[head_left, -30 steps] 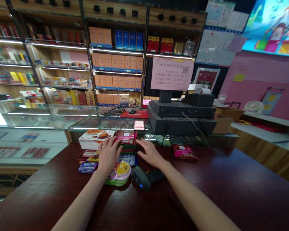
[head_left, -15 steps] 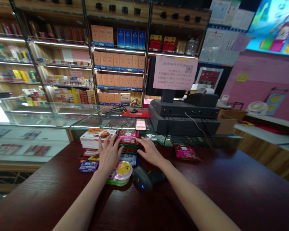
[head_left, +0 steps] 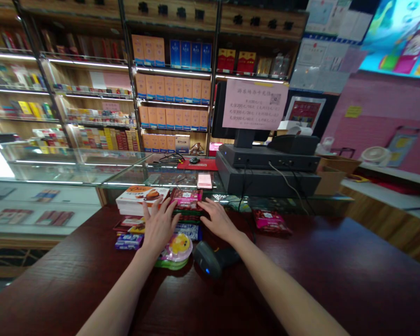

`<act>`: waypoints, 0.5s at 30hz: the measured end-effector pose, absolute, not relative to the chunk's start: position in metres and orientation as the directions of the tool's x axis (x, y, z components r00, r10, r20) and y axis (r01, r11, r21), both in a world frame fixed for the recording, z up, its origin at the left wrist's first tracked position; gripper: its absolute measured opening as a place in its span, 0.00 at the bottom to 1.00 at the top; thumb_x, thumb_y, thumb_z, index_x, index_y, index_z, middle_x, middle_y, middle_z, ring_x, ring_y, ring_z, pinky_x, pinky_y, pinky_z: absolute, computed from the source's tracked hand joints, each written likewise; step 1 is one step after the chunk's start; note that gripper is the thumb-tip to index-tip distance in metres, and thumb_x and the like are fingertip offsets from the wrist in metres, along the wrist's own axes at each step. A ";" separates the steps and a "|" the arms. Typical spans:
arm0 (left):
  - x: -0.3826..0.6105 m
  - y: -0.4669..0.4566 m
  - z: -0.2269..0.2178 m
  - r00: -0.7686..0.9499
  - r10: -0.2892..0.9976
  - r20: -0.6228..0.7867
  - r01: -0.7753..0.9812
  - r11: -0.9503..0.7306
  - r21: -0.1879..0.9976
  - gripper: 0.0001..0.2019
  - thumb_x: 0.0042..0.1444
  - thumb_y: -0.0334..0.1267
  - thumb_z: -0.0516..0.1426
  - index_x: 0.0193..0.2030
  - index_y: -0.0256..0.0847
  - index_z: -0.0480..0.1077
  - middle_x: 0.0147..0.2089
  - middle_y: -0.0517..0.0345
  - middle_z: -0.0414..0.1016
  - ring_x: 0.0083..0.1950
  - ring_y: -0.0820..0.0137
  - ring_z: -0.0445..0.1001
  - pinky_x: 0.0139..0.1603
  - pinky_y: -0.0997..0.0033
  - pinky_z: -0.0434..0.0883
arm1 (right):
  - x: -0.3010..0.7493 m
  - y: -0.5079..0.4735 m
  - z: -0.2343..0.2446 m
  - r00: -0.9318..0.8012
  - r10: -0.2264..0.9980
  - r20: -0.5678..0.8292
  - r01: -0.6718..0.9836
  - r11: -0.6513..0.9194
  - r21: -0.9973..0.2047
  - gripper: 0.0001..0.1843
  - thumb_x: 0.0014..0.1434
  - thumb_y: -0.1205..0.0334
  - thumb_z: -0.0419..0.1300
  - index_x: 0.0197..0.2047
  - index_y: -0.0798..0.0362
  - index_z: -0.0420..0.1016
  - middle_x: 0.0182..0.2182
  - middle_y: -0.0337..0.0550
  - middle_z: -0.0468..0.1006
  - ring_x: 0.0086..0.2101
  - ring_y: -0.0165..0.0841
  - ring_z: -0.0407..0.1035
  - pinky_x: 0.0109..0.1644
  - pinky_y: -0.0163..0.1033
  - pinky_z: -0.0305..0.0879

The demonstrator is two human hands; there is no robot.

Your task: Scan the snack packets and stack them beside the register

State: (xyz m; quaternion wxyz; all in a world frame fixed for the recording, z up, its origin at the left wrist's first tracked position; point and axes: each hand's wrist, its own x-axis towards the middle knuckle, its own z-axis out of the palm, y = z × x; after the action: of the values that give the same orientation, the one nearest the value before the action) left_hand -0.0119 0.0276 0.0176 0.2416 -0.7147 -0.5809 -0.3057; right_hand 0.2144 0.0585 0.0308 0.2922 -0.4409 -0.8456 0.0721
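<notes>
On the dark wooden counter, a stack topped by a pink and dark-red snack packet (head_left: 187, 199) lies between my hands. My left hand (head_left: 158, 227) has its fingers spread over the left side of that stack, beside a white box with a chocolate picture (head_left: 140, 198). From the right, my right hand (head_left: 217, 220) reaches its stretched fingertips to the packet's right edge. Near my left wrist are a purple packet (head_left: 129, 241), a blue-and-white packet (head_left: 189, 232) and a clear pack with a yellow cartoon figure (head_left: 178, 246). A dark barcode scanner (head_left: 208, 261) rests below my right hand.
Another pink packet (head_left: 271, 221) lies farther right on the counter (head_left: 318, 275). Behind stand a cash register base (head_left: 266, 172) and a monitor with a pink price sheet (head_left: 254, 105). Glass display cases (head_left: 63, 172) run along the left. Shelves of boxes line the back.
</notes>
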 end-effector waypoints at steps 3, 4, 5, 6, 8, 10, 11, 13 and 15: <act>-0.011 0.025 0.020 0.150 0.671 0.726 0.969 -0.247 0.028 0.18 0.66 0.45 0.54 0.60 0.45 0.72 0.63 0.51 0.74 0.69 0.48 0.62 0.73 0.30 0.38 | 0.218 0.057 0.029 -0.427 0.784 0.451 0.699 0.603 -0.386 0.31 0.61 0.69 0.60 0.67 0.51 0.68 0.64 0.50 0.72 0.67 0.45 0.58 0.71 0.62 0.51; -0.010 0.025 0.020 0.154 0.669 0.727 0.965 -0.261 0.036 0.18 0.66 0.45 0.54 0.59 0.46 0.72 0.63 0.51 0.74 0.68 0.49 0.62 0.73 0.30 0.37 | 0.220 0.057 0.028 -0.420 0.783 0.459 0.696 0.602 -0.390 0.30 0.60 0.69 0.60 0.66 0.51 0.68 0.63 0.50 0.72 0.67 0.45 0.59 0.71 0.62 0.51; -0.010 0.024 0.021 0.157 0.668 0.728 0.961 -0.275 0.045 0.17 0.66 0.44 0.53 0.58 0.46 0.72 0.62 0.52 0.75 0.68 0.50 0.63 0.73 0.30 0.36 | 0.222 0.056 0.027 -0.413 0.782 0.466 0.695 0.602 -0.394 0.30 0.60 0.69 0.61 0.66 0.51 0.69 0.63 0.50 0.73 0.67 0.45 0.59 0.70 0.61 0.52; -0.010 0.023 0.022 0.159 0.667 0.728 0.956 -0.287 0.055 0.16 0.66 0.44 0.53 0.58 0.46 0.73 0.61 0.52 0.76 0.67 0.51 0.64 0.73 0.31 0.36 | 0.224 0.056 0.025 -0.406 0.782 0.472 0.693 0.601 -0.399 0.29 0.61 0.69 0.61 0.66 0.50 0.69 0.63 0.51 0.73 0.66 0.44 0.60 0.70 0.61 0.52; -0.009 0.022 0.023 0.160 0.667 0.727 0.950 -0.305 0.071 0.15 0.67 0.43 0.53 0.57 0.46 0.73 0.59 0.53 0.77 0.66 0.52 0.65 0.73 0.31 0.35 | 0.228 0.055 0.023 -0.394 0.783 0.481 0.688 0.598 -0.410 0.29 0.61 0.67 0.62 0.65 0.50 0.70 0.62 0.51 0.73 0.66 0.44 0.61 0.70 0.60 0.53; -0.009 0.021 0.024 0.159 0.667 0.728 0.946 -0.313 0.080 0.15 0.67 0.43 0.53 0.56 0.46 0.73 0.56 0.53 0.79 0.65 0.53 0.67 0.73 0.31 0.36 | 0.233 0.053 0.020 -0.387 0.782 0.489 0.681 0.600 -0.420 0.28 0.61 0.66 0.63 0.65 0.48 0.70 0.62 0.50 0.74 0.65 0.43 0.62 0.69 0.60 0.54; -0.009 0.020 0.025 0.160 0.665 0.730 0.945 -0.317 0.081 0.15 0.66 0.43 0.54 0.57 0.47 0.73 0.55 0.53 0.79 0.64 0.53 0.67 0.73 0.31 0.36 | 0.235 0.052 0.018 -0.384 0.780 0.494 0.677 0.602 -0.424 0.28 0.61 0.65 0.64 0.64 0.47 0.71 0.62 0.49 0.74 0.65 0.43 0.62 0.69 0.60 0.54; -0.008 0.020 0.025 0.175 0.660 0.731 0.941 -0.331 0.074 0.16 0.65 0.43 0.55 0.57 0.47 0.73 0.54 0.52 0.79 0.63 0.53 0.68 0.73 0.31 0.36 | 0.238 0.050 0.015 -0.375 0.775 0.508 0.671 0.605 -0.428 0.28 0.60 0.65 0.64 0.63 0.46 0.72 0.61 0.48 0.75 0.65 0.43 0.63 0.69 0.60 0.54; -0.008 0.020 0.025 0.204 0.660 0.723 0.933 -0.355 0.060 0.17 0.63 0.41 0.57 0.58 0.47 0.72 0.54 0.51 0.79 0.63 0.53 0.68 0.73 0.31 0.37 | 0.240 0.049 0.012 -0.353 0.771 0.530 0.672 0.603 -0.429 0.27 0.60 0.66 0.65 0.62 0.46 0.73 0.60 0.48 0.76 0.63 0.43 0.65 0.68 0.60 0.56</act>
State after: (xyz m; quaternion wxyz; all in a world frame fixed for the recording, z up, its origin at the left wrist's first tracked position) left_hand -0.0079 0.0202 0.0253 0.2008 -0.7496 -0.5311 -0.3401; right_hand 0.2395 0.0487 0.0123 0.3600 -0.4402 -0.8197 0.0684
